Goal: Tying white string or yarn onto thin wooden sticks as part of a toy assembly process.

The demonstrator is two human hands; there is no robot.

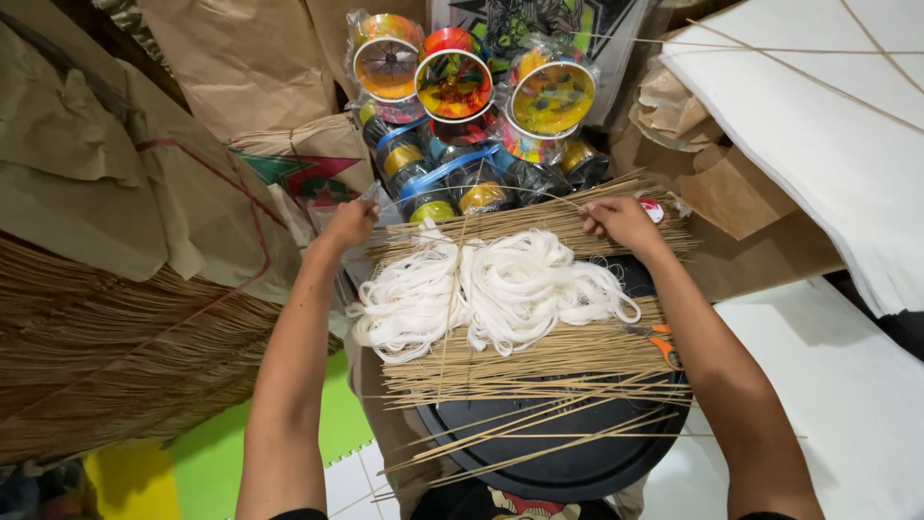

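Big brown paper sheets (115,183) fill the left side and back, over a wide bundle of thin sticks (106,356) lower left; white kite paper (818,116) with crossed sticks sits upper right, another white sheet (847,395) lower right. Centre: round black tray (568,462) acts as the worktop, loaded with thin bamboo sticks (539,366) lying mostly side to side, a few loose ones fanned diagonally over the near rim. On the sticks rest 2 bunches of white string (491,289), touching each other. Behind, a stack of colourful string spools (462,87) in clear wrap, well apart from the tray's near edge. Orange-handled scissors (662,345) lie on the sticks at right. Left hand (348,223) is closed on the far row of sticks at its left end; right hand (621,220) pinches the same row at its right end, fingers curled down. Judgement: keeping both ends level and moving them together should stop the sticks fanning out. Room is tight: spools just behind, paper crowding both sides, loose sticks overhang the tray rim, scissors near the right forearm; open space is mainly above and toward the body.
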